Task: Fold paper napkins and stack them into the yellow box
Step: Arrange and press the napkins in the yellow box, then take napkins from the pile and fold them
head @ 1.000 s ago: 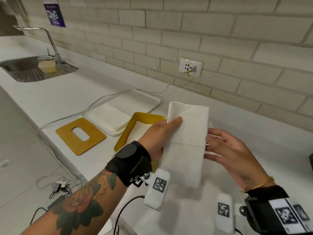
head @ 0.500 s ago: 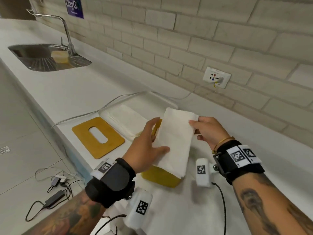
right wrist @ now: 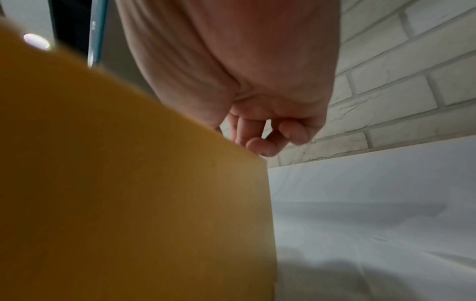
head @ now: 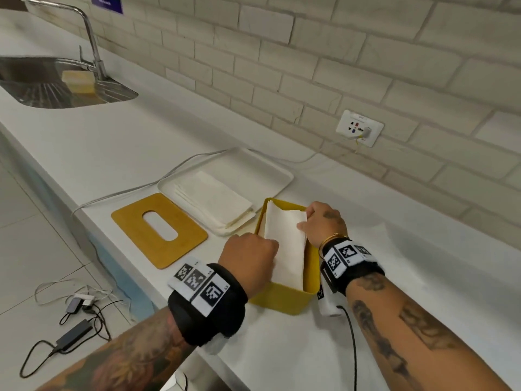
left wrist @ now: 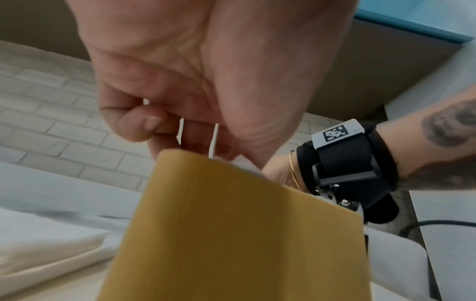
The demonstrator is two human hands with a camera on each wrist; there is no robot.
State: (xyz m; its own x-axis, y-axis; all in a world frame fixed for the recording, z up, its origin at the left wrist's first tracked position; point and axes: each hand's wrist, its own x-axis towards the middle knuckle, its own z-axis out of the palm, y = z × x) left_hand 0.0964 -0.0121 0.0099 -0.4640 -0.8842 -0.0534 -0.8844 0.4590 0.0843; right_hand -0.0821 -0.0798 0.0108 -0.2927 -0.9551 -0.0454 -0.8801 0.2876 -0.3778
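Bright even head view, soft shadows — wrist views dim, blurred

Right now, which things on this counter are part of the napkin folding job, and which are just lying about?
Part of the job:
- folded napkin, held in the box by left hand and right hand
- yellow box
- napkin stack on white tray
- slotted yellow lid

Lying about:
- sink with sponge
- wall socket
- floor cables

Left hand above yellow box, fingers curled, thin white napkin edges showing between them. Right wrist with black strap beyond box. Napkin stack lower left. Brick wall behind.
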